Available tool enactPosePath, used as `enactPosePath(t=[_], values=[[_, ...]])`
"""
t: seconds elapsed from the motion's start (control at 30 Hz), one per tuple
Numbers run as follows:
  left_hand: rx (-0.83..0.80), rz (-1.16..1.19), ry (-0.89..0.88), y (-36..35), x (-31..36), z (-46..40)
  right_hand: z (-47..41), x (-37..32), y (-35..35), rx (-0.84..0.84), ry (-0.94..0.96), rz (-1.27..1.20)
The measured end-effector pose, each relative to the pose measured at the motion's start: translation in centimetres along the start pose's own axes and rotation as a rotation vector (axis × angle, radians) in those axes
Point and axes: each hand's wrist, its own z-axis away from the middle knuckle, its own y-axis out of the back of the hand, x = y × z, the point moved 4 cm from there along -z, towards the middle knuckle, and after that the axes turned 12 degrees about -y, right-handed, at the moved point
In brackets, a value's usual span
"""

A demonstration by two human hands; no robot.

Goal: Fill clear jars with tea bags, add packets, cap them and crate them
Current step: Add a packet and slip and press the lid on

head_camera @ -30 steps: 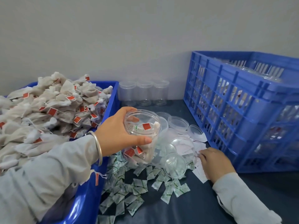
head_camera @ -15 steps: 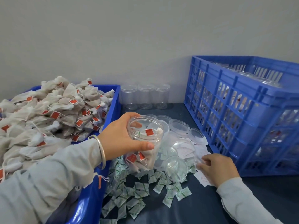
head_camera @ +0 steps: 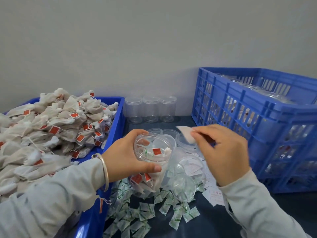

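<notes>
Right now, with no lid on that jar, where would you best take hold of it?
Grip the jar round its side wall just below the rim, from the left, as the left hand does. It leans, mouth open, so the top must stay free for the right hand and its slip.

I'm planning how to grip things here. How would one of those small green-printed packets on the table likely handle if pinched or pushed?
The green-printed packets lie flat and crumpled in a loose scatter on the dark table, so each is probably very light and floppy. Their sheen suggests a slick wrapper, so one might slide rather than lift. Being flat, they look unlikely to roll.
</notes>
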Motion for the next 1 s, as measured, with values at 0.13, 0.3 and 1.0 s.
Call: enactPosePath(t=[0.13,0.3,1.0], values=[[0.022,0.009,-0.048,0.0,0.4,0.1,-0.9,-4.6,-4.0,-0.468,0.079,0.054],[0.045,-0.002,-0.079,0.0,0.4,0.2,0.7,-5.4,-6.8,-0.985,0.081,0.325],[0.117,0.465,-0.185,-0.1,2.7,0.6,-2.0,-5.8,-0.3,-0.900,0.333,0.172]])
